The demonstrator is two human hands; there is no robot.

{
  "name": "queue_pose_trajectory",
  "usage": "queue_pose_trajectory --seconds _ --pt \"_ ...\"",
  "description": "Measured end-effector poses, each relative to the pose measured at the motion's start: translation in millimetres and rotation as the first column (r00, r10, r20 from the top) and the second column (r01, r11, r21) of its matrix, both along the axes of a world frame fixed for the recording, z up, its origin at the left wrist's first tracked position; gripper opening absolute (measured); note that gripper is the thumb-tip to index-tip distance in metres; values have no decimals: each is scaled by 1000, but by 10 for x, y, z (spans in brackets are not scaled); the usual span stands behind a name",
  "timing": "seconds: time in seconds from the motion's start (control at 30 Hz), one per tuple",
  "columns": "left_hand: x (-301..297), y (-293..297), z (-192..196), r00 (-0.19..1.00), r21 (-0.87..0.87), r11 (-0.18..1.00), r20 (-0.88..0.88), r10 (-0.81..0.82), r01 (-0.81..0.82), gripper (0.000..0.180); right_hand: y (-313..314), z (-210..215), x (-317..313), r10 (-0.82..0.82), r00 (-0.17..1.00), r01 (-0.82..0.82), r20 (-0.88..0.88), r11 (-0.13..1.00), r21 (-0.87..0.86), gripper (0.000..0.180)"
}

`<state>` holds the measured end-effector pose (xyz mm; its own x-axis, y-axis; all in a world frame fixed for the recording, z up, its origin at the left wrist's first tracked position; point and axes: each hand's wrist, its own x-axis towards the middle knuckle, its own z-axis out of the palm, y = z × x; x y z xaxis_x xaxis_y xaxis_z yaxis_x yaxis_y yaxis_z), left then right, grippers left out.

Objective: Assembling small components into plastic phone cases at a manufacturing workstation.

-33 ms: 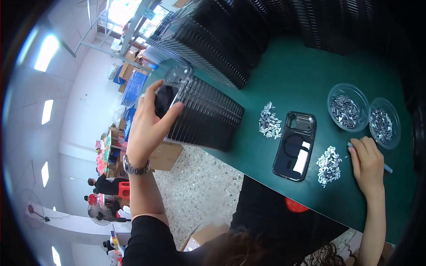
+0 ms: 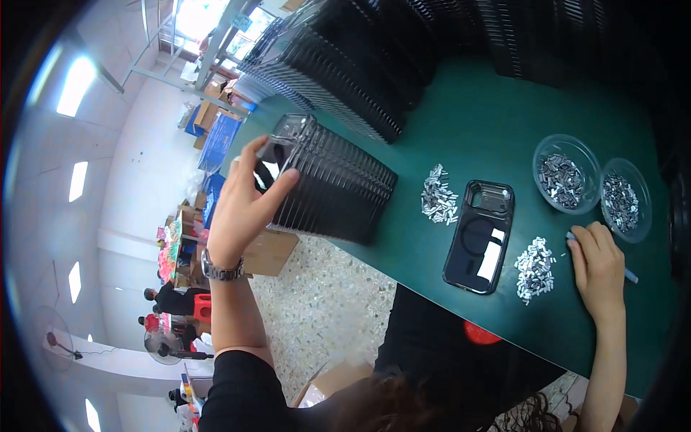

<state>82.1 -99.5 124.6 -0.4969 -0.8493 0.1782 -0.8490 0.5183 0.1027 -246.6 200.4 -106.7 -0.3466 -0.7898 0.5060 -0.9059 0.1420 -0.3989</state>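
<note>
Whereas a moment ago the top phone case (image 2: 279,153) showed a dark back, a white patch now shows on it, and its clear end sits closer in line with the stack of cases (image 2: 338,191); I judge its tilt has altered. My left hand (image 2: 241,205) grips that case at the stack's left end, thumb at one edge, fingers at the other; my right hand (image 2: 597,263) rests on the smooth green tabletop (image 2: 468,129) over a slim bluish stick (image 2: 631,276), and I cannot tell whether it closes on it; a second case (image 2: 475,248), glossy and round-cornered, lies flat between a loose heap (image 2: 439,196) of short silvery pieces and a paler heap (image 2: 535,270); more pieces lie in two round, clear plastic bowls (image 2: 568,146).
</note>
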Motion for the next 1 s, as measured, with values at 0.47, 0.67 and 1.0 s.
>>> queue_pose_trajectory --seconds 0.47,0.67,1.0 --pt "210 -72 -15 1000 48 999 22 -1 0 82 5 20 21 -11 998 7 55 997 71 16" --pt "261 60 27 998 104 994 57 17 -23 74 2 58 21 2 999 -4 35 999 40 17" --pt "91 -125 78 994 14 999 93 51 -53 75 -8 9 28 0 999 -2 43 999 52 18"
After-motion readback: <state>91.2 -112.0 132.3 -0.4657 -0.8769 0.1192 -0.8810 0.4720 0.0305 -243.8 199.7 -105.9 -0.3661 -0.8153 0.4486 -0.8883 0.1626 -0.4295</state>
